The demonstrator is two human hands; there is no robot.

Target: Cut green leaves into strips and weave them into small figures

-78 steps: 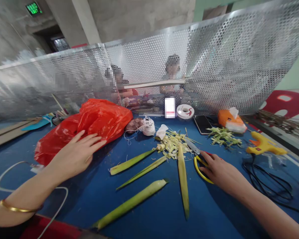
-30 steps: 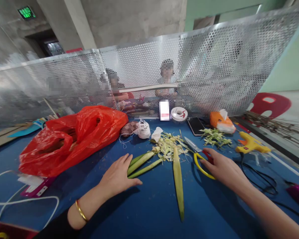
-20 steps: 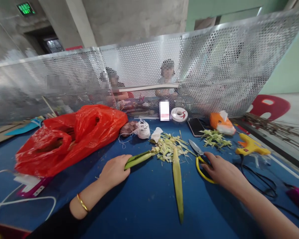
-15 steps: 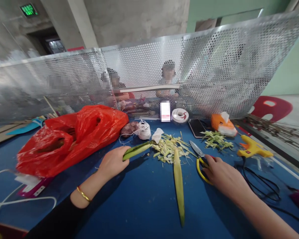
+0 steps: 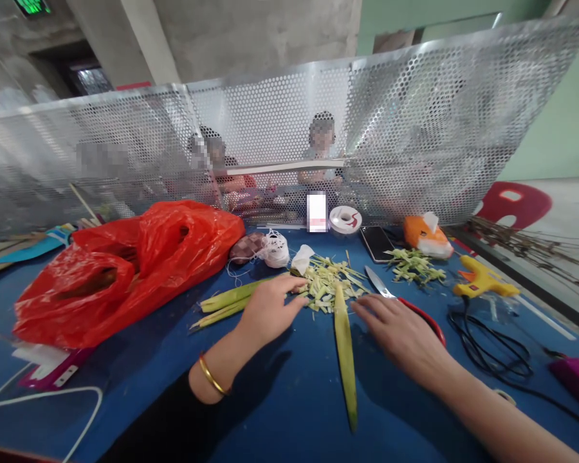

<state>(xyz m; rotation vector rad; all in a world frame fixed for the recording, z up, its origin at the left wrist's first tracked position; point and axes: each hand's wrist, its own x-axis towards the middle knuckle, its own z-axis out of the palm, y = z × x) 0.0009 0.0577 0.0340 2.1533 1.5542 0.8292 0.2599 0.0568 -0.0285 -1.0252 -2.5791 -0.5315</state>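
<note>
My left hand (image 5: pixel 270 308) hovers at the left edge of a pile of pale green leaf shreds (image 5: pixel 325 276), its thumb and fingers apart and nothing in them. Partly behind it, long green leaf pieces (image 5: pixel 226 299) lie on the blue table (image 5: pixel 289 399). One pointed green leaf (image 5: pixel 345 360) lies lengthwise between my hands, its upper end on the shreds. My right hand (image 5: pixel 403 334) is beside that leaf with its fingers stretched out, empty. Scissors (image 5: pixel 380 281) lie just beyond the right hand; a blade and a red handle loop show, the rest is hidden.
A red plastic bag (image 5: pixel 139 263) fills the left side. White string (image 5: pixel 275 249), a ribbon roll (image 5: pixel 345 220), a phone (image 5: pixel 376 244) and a tissue pack (image 5: pixel 427 235) stand along the back. At right lies a yellow glue gun (image 5: pixel 485 278) with its black cord.
My left hand has let go of the green leaf piece, now lying at left, and moved right to the shreds. My right hand has left the scissors and moved left towards the pointed leaf.
</note>
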